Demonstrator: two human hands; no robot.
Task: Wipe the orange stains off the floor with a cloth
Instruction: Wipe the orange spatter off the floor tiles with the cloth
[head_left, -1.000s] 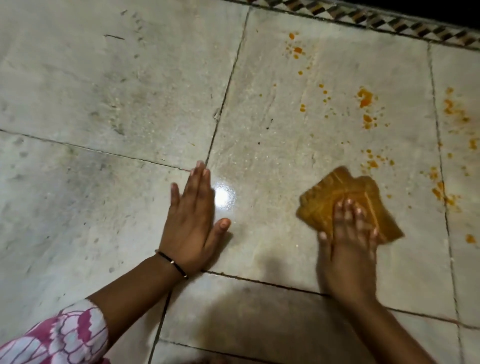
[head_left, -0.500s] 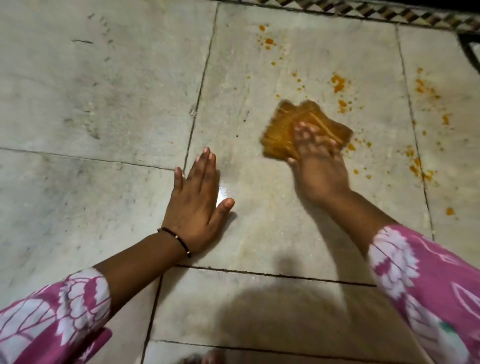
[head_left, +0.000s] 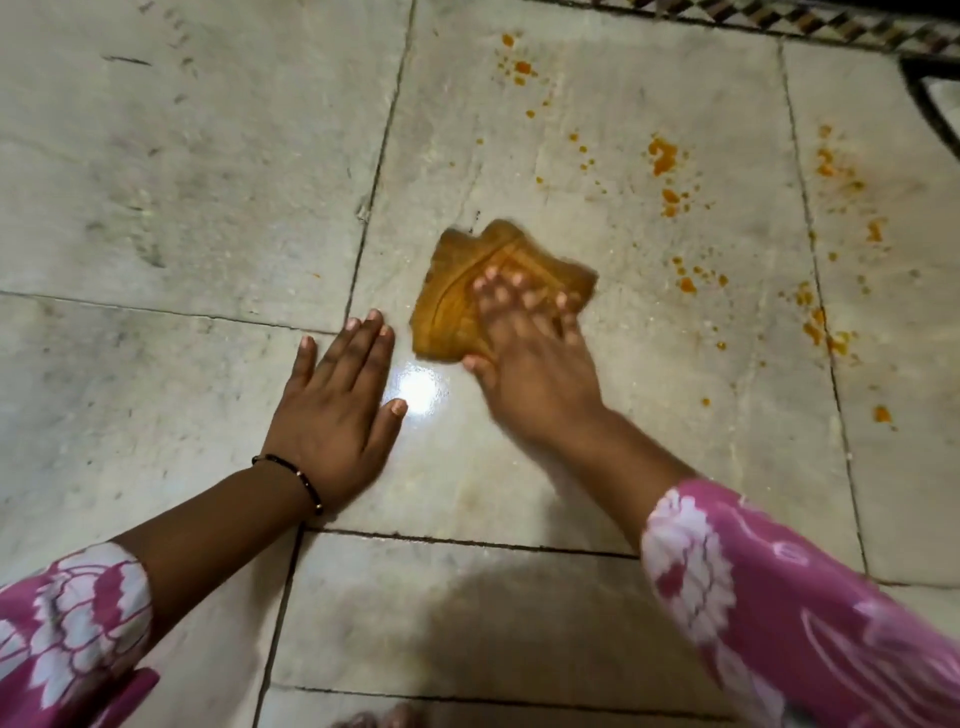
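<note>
On the floor (head_left: 182, 156), the right hand (head_left: 535, 379) presses the cloth (head_left: 457, 301) with spread fingers; the left hand (head_left: 332, 415) lies flat, fingers straight.

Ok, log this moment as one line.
right hand pressing cloth on floor | left hand flat | orange stains remain

There are 2 hands, a left hand (head_left: 332, 421) and a right hand (head_left: 530, 374), 1 orange cloth (head_left: 467, 296), 1 dark bracelet (head_left: 306, 480) and 2 pink patterned sleeves (head_left: 779, 608); the orange stains (head_left: 662, 158) on the floor (head_left: 156, 208) are too scattered and small to count
</note>
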